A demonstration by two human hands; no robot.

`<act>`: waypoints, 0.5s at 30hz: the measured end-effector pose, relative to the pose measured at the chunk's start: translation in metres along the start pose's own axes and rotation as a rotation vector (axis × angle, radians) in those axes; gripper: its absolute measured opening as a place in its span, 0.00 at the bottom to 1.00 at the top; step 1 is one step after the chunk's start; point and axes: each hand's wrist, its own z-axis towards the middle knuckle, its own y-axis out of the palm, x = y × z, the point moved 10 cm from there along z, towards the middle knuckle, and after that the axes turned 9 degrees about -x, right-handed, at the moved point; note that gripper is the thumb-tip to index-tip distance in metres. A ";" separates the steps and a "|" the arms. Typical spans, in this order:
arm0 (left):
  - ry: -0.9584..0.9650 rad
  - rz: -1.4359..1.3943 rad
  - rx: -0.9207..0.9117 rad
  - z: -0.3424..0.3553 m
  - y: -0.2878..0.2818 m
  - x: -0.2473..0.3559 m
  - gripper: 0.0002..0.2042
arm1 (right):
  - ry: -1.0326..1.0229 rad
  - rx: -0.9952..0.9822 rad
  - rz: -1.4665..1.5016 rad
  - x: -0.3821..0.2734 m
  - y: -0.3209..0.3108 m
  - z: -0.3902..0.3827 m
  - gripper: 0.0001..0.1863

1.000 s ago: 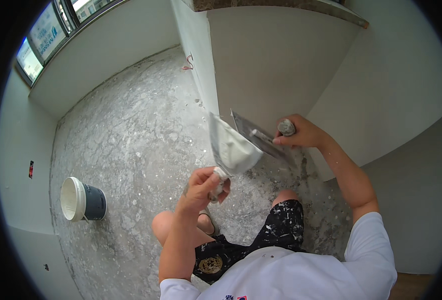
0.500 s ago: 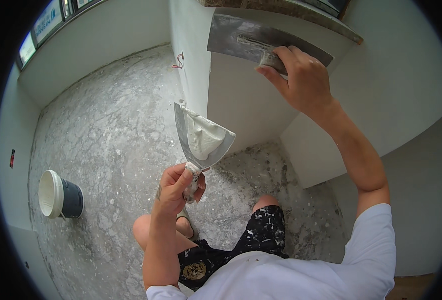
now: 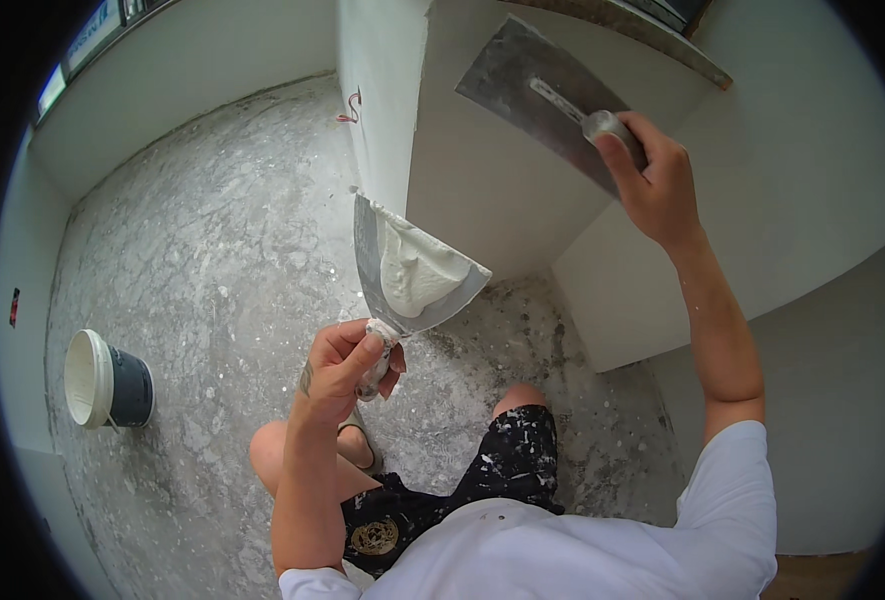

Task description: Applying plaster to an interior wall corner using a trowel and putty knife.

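Note:
My left hand (image 3: 347, 368) is closed round the whitened handle of a wide putty knife (image 3: 367, 255), held blade up in front of me. A thick mound of white putty (image 3: 417, 272) lies on its blade. Up at the right, my right hand (image 3: 654, 180) grips the handle of a long rectangular plastering trowel (image 3: 527, 75). Its grey blade slants from upper left to lower right in front of the white wall panel (image 3: 502, 190) below the sill. From this view I cannot tell whether the blade touches the wall.
A white and dark bucket (image 3: 112, 380) stands on the splattered concrete floor (image 3: 212, 260) at the left. Red wires (image 3: 351, 106) stick out of the wall by the corner. A rough stone sill (image 3: 652, 35) juts out above the panel, and another white wall (image 3: 792, 170) rises at the right.
The trowel has moved right and tilted, its right end dropping, as my right hand shifted right and down. My left hand keeps the putty knife nearly in place.

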 end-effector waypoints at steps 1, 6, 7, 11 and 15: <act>-0.001 0.000 0.004 0.000 -0.001 -0.001 0.18 | -0.001 -0.003 0.003 0.009 -0.001 -0.008 0.28; -0.092 -0.025 -0.141 0.007 0.019 -0.017 0.13 | 0.215 -0.728 1.429 0.017 0.110 -0.071 0.35; -0.095 -0.020 -0.139 0.006 0.017 -0.019 0.13 | 0.193 -0.870 1.463 0.006 0.129 -0.084 0.34; -0.009 -0.111 -0.125 0.005 0.008 -0.009 0.17 | 0.333 -0.936 1.124 0.055 0.172 -0.097 0.31; 0.165 -0.135 -0.037 -0.001 -0.011 0.011 0.20 | 0.274 -0.833 0.814 0.049 0.161 -0.068 0.26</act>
